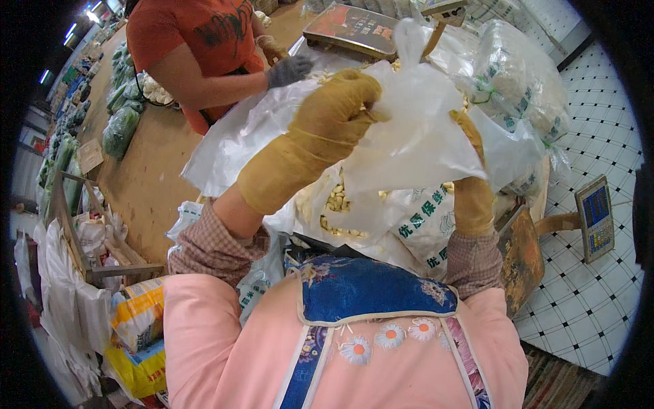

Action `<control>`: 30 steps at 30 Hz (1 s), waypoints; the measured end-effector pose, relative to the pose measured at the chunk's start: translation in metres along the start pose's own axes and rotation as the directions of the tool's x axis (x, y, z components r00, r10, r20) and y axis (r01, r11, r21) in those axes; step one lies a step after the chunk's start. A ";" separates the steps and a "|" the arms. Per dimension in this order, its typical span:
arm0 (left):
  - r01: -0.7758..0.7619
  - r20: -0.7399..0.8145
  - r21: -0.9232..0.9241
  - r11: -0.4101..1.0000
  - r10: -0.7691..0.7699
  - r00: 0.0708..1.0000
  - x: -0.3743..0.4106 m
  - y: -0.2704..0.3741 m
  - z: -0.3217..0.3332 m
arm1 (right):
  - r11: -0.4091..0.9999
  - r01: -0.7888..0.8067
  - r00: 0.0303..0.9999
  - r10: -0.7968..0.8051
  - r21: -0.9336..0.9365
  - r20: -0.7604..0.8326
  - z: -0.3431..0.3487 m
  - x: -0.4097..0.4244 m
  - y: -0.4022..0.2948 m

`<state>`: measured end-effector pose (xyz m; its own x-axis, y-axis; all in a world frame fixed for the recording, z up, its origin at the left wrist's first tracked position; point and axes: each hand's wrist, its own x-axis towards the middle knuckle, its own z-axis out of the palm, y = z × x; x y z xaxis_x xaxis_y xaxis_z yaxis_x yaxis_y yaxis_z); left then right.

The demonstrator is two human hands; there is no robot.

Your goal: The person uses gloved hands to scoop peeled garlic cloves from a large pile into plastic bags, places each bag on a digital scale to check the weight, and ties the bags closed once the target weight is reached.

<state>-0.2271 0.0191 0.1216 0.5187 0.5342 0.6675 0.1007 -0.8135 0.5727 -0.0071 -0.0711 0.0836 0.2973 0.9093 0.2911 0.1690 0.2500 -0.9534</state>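
Note:
My left hand (pixel 352 99), in a tan rubber glove, has its fingers curled shut on the edge of a thin white plastic bag (pixel 421 133). The bag is held up before me, partly blurred. My right hand (pixel 472 135), gloved alike, is at the bag's right side; plastic hides most of its fingers, so its grip cannot be told. Below the bag, peeled garlic cloves (pixel 337 199) show among plastic sheeting. A printed plastic sack (pixel 419 220) lies between my forearms.
Across the table a co-worker's grey-gloved hand (pixel 290 70) rests near the cloves. Flat scales (pixel 352 28) stand at the back, and another scale's display (pixel 592 220) is at right. Full clear sacks (pixel 521 82) crowd the back right. A wooden frame (pixel 71 225) stands left.

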 end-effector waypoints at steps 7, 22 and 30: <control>0.261 0.220 -0.460 0.848 -0.176 0.959 -0.013 -0.036 0.060 | 0.991 -0.114 0.976 0.100 0.066 0.193 0.031 -0.024 0.005; 0.570 0.189 -0.150 0.808 -0.542 0.819 -0.081 -0.057 0.065 | 0.970 -0.244 0.919 0.237 -0.019 0.316 0.040 -0.038 -0.006; 0.214 0.006 0.070 0.974 -0.215 0.977 -0.072 -0.015 0.044 | 0.956 -0.274 0.882 0.292 -0.101 0.369 0.052 -0.051 -0.015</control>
<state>-0.2286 -0.0169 0.0437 0.4901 0.6951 0.5260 0.2684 -0.6944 0.6676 -0.0740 -0.1037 0.0786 -0.0354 0.9981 -0.0508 0.1745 -0.0439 -0.9837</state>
